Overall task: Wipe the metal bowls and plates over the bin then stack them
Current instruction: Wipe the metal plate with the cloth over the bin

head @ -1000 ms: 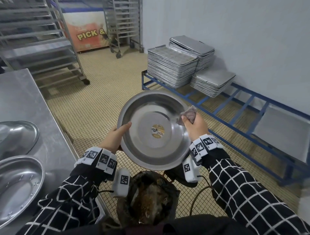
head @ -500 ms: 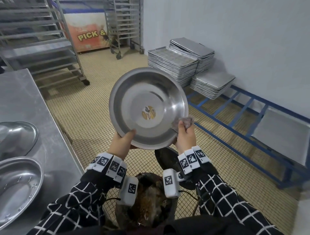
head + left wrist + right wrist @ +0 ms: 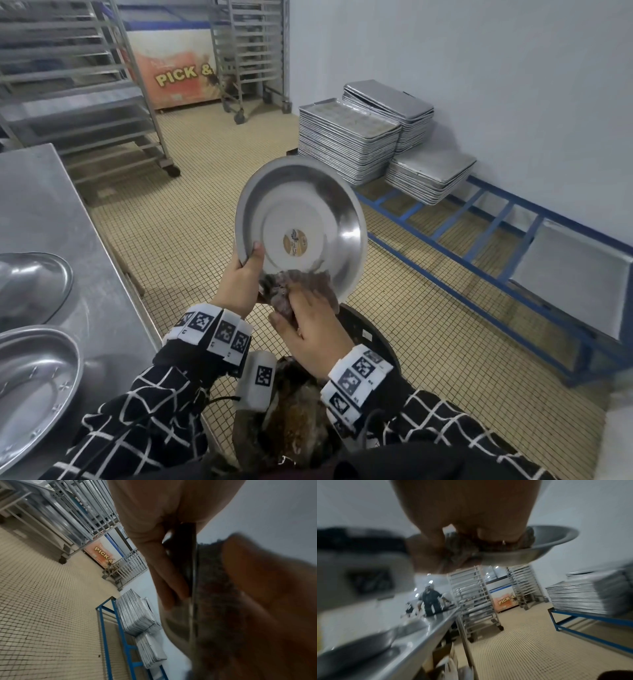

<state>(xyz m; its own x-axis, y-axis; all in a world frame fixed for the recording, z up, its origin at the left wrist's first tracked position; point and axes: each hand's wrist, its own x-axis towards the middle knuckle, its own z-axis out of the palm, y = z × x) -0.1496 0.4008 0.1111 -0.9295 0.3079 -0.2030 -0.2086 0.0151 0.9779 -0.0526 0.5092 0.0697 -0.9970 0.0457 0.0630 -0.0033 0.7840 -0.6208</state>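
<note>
Gripped light, stiff, likely slippery bowl (image 3: 301, 226) by rim, left hand (image 3: 239, 284) fingers clamped; right hand (image 3: 308, 329) fingers pressed cloth (image 3: 294, 284) inside.

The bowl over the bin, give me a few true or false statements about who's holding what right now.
1. The left hand grips the bowl by its rim. True.
2. The bowl lies flat on the steel counter. False: it is held tilted above the bin.
3. The right hand presses a cloth against the bowl's lower inside. True.
4. The bowl's inside is bare of any sticker. False: a round label sits at its centre.
</note>
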